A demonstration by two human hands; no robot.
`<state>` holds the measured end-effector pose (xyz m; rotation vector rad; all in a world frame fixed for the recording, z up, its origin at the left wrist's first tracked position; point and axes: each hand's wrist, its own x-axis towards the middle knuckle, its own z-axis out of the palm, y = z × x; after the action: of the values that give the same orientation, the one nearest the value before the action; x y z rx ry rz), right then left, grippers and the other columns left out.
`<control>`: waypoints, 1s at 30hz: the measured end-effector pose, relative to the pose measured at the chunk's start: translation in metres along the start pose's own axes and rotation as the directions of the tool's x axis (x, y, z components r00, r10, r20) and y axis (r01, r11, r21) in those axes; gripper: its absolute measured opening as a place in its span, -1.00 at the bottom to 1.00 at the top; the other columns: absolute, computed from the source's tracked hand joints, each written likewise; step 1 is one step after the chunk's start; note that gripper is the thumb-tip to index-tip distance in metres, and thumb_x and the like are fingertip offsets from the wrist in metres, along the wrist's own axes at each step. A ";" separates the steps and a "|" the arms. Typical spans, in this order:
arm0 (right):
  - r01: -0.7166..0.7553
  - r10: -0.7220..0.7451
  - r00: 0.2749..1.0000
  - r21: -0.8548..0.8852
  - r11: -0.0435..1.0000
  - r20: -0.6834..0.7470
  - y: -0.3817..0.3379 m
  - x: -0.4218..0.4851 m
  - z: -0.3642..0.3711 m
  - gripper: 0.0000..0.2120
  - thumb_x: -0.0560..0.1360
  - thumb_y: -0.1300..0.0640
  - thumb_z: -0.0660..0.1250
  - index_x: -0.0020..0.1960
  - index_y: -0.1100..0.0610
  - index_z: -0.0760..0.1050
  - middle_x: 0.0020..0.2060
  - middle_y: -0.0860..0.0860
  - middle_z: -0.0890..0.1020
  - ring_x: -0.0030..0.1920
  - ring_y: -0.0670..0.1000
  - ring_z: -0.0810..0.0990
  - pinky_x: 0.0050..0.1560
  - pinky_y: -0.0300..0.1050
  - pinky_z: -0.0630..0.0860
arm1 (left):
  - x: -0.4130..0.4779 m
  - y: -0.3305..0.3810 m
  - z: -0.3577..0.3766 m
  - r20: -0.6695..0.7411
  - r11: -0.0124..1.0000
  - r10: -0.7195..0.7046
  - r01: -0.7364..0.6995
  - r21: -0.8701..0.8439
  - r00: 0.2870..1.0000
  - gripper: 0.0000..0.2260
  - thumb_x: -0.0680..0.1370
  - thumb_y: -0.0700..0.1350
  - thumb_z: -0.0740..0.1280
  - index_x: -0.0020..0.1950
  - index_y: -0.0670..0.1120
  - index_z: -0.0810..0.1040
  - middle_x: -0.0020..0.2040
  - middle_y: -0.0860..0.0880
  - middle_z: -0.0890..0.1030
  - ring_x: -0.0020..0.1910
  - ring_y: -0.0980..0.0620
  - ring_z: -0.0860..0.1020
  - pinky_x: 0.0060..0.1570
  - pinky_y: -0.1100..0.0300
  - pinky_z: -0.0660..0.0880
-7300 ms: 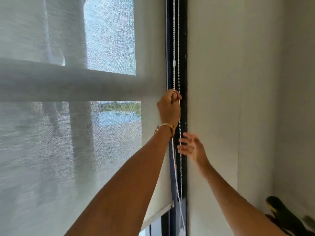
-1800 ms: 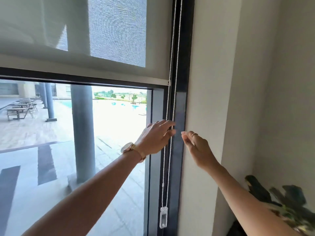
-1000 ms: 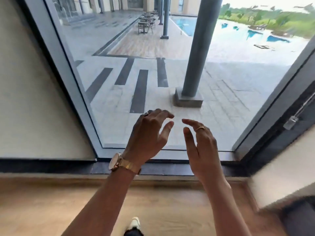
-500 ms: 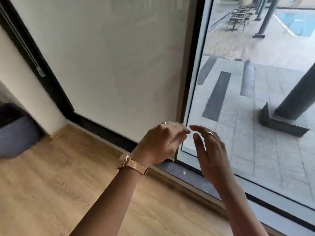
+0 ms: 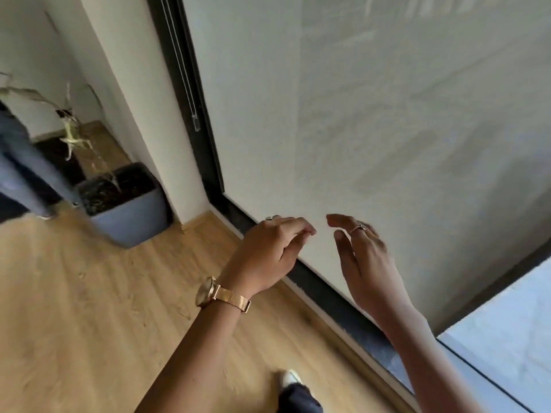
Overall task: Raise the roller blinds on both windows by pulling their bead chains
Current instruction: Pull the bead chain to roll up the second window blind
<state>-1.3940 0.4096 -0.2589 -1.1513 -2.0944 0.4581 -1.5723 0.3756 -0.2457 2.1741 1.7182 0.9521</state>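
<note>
Both my hands hang empty in front of a roller blind that is fully down.

My left hand, with a gold mesh-band watch on the wrist, has its fingers loosely curled and grips nothing; my right hand, wearing a ring, is spread with fingers apart, also holding nothing. The two fingertips sit near each other without touching. The pale roller blind covers the pane down to the dark sill. Its bead chain hangs along the black frame at the blind's left edge, well apart from both hands, ending in a clear weight. A grey square planter stands on the wooden floor beside the wall.
</note>
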 end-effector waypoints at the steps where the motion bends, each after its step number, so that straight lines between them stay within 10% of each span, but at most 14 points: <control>1: 0.007 -0.007 1.000 0.000 1.000 0.003 -0.002 0.020 0.016 -0.69 0.61 0.09 0.06 0.28 0.04 0.45 0.24 -0.09 0.56 0.31 -0.08 0.44 0.23 -0.32 0.29 | 0.009 -0.020 -0.006 -0.005 1.000 -0.013 0.013 0.010 1.000 -0.81 0.60 -0.02 0.19 0.12 0.02 0.55 -0.04 0.06 0.66 -0.07 0.09 0.60 -0.14 0.05 0.59; 20: -0.023 0.022 1.000 0.081 0.996 0.020 -0.072 0.409 0.266 -0.67 0.62 0.10 0.05 0.31 0.03 0.45 0.25 -0.09 0.56 0.29 -0.14 0.46 0.21 -0.65 0.10 | 0.246 -0.397 -0.174 -0.153 0.993 -0.100 0.089 -0.081 0.983 -0.72 0.57 0.13 0.17 0.15 0.08 0.57 0.05 0.19 0.65 0.08 0.23 0.58 0.08 0.27 0.53; 30: -0.045 0.077 0.990 0.251 0.967 -0.118 -0.130 0.584 0.400 -0.70 0.62 0.10 0.06 0.27 0.01 0.46 0.19 -0.12 0.59 0.26 -0.14 0.50 0.33 0.01 0.44 | 0.374 -0.592 -0.295 -0.104 0.991 -0.091 0.080 -0.103 0.990 -0.80 0.57 0.10 0.21 0.12 0.12 0.55 0.04 0.15 0.66 0.03 0.21 0.58 -0.03 0.31 0.48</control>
<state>-1.9715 0.8378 -0.2258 -1.0707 -1.8371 0.6396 -2.1765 0.8335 -0.2021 2.0042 1.7562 1.1261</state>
